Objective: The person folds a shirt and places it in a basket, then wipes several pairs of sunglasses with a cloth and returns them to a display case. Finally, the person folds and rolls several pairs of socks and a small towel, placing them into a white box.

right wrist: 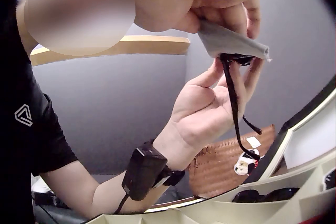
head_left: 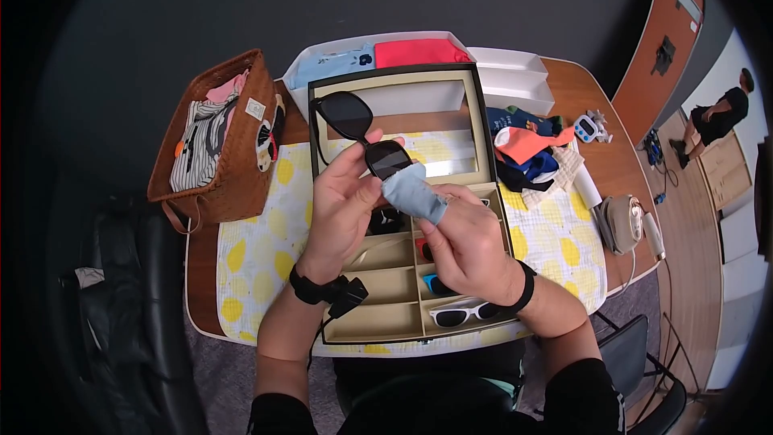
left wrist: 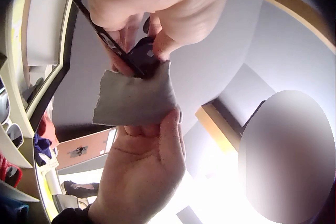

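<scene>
Left hand (head_left: 345,209) gripping black sunglasses (head_left: 348,115), thumb and fingers pinched near the bridge. Right hand (head_left: 471,246) pinching a grey-blue cloth (head_left: 415,196), fingers curled round it; cloth lies over the lower edge of the nearer lens, touching. Sunglasses held up above the case, tilted, one lens up and left, the other down at the cloth. Right wrist view: both temples unfolded, hanging down from the frame. Black strap on each wrist; the left one carries a small black box (head_left: 348,296).

Under the hands: open case (head_left: 374,321), cream compartments, windowed lid (head_left: 484,125) raised at the back. Right column, front to back: white sunglasses (head_left: 452,318), blue pair (head_left: 435,284), red pair (head_left: 424,250). Dark pair (head_left: 385,222) in left column, farther back, partly hidden by the left hand.

Case sits on a lemon-print cloth (head_left: 254,262) over a wood table (head_left: 201,282). Left of case: woven basket (head_left: 233,197) with clothes (head_left: 196,149) inside. Behind lid: white box (head_left: 298,72) with blue and red fabric (head_left: 423,52), white tray (head_left: 515,80) beside it. Right: pile of socks (head_left: 531,145), timer (head_left: 585,127), beige device (head_left: 616,227) near the edge. Far right: another person (head_left: 722,117), standing, dark clothes.
</scene>
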Demonstrator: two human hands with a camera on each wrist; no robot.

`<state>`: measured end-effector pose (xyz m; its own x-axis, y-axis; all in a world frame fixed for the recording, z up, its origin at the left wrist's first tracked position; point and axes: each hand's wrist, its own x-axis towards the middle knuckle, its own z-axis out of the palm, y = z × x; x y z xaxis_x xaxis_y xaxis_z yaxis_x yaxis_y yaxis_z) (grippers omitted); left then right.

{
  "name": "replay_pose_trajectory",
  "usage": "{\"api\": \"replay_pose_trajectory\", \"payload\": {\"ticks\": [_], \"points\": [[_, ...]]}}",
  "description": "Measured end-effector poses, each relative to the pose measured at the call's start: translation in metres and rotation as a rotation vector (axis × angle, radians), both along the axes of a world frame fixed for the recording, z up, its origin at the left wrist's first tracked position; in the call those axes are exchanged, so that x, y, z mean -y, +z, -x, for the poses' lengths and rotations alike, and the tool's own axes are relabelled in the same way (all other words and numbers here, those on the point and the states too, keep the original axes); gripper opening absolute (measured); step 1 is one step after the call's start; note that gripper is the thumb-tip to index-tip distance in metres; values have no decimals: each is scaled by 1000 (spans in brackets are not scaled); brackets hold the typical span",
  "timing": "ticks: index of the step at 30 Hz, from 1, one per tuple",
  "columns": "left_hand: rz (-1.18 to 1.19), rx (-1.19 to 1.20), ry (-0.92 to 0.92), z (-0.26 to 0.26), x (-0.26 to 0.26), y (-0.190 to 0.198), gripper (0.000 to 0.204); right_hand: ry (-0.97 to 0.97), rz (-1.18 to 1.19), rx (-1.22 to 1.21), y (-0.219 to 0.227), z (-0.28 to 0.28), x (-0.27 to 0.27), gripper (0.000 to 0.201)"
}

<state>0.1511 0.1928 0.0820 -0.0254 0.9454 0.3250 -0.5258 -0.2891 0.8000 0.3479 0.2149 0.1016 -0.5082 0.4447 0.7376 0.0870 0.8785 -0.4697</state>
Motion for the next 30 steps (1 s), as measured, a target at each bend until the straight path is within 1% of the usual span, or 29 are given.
{"api": "replay_pose_trajectory", "payload": {"ticks": [2, 4, 5, 7, 9, 10, 12, 14, 16, 17, 19, 20, 22, 23, 26, 28, 29, 30], "points": [[3, -10, -29, 4, 0, 0, 60, -33, -22, -16, 0, 1, -3, 19], [12, -21, -63, 6, 1, -2, 60, -107, 27, 40, 1, 1, -5, 19], [26, -29, -88, 6, 1, -3, 59, -110, 31, 40, 1, 1, -7, 19], [39, -37, -118, 6, 1, -3, 57, -153, -71, 45, 3, 0, -12, 19], [92, -29, -227, 6, 3, -2, 54, -119, -35, 38, 3, -3, -12, 20], [92, -29, -228, 5, 4, -3, 54, -83, 0, 30, 3, -4, -12, 20], [128, -8, -290, 4, 4, -7, 52, -70, -14, 11, 6, -1, -10, 19], [138, -27, -281, 2, 4, -5, 50, -59, -27, -8, 6, -1, -10, 18], [92, -63, -292, 3, 3, -3, 53, -116, -8, 6, 5, -2, -12, 17], [95, -63, -292, 3, 3, -2, 53, -116, -6, 6, 5, -2, -13, 17], [45, -64, -206, 3, 3, -2, 57, -158, -8, 12, 7, -3, -12, 17], [46, -64, -207, 3, 3, -3, 57, -159, -7, 13, 6, -4, -11, 17], [-3, -49, -131, 2, 2, -4, 61, -140, -39, 39, 6, -5, -10, 17], [-5, -50, -130, 2, 2, -3, 61, -139, -41, 38, 6, -5, -9, 17], [-26, -6, -77, 1, 0, 0, 62, -123, -15, 26, 8, -3, -5, 17], [-34, -11, -12, -1, 0, 1, 60, -71, -11, 69, 10, -4, -2, 20], [-32, -10, -11, -2, 0, 1, 60, -70, -9, 70, 10, -4, -1, 20], [-39, -2, -14, -2, 0, 2, 59, -24, -39, 63, 10, -3, 0, 22]]}}
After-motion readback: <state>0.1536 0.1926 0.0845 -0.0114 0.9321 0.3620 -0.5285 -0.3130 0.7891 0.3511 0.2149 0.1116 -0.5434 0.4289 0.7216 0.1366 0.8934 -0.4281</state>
